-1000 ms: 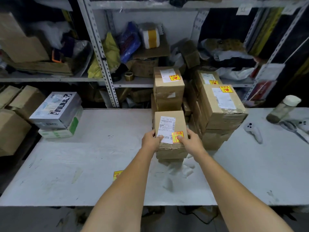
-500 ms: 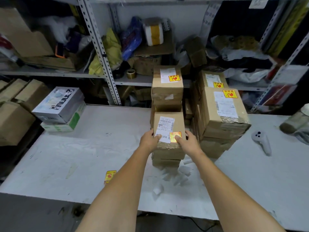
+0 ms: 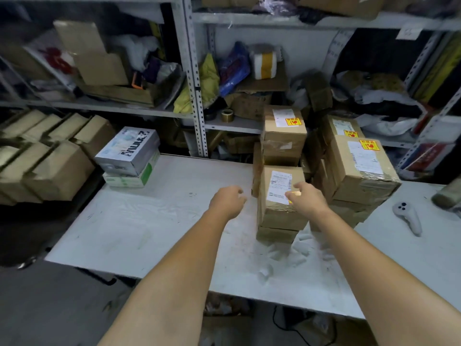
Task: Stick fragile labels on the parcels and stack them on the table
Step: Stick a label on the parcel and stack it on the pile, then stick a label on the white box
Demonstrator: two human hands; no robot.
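Observation:
A small brown parcel (image 3: pixel 282 216) with a white shipping label sits on top of a flatter parcel (image 3: pixel 275 234) on the white table (image 3: pixel 154 221). My right hand (image 3: pixel 308 199) rests over its top right part and covers most of the yellow fragile label (image 3: pixel 290 202). My left hand (image 3: pixel 228 199) hovers just left of the parcel with loosely curled fingers, apart from it and holding nothing. Behind stands a taller stack of labelled parcels (image 3: pixel 284 136). To the right is another labelled stack (image 3: pixel 361 171).
Torn white backing scraps (image 3: pixel 299 248) litter the table in front of the parcels. A white controller (image 3: pixel 409 218) lies at the right, a silver printed box (image 3: pixel 128 152) at the table's far left corner. Brown cartons (image 3: pixel 50 158) stand left of the table; cluttered metal shelves (image 3: pixel 197 96) rise behind.
My left hand has let go of the front parcel and moved left of it. My right hand has slid onto the parcel's top over the fragile label. The view has swung left.

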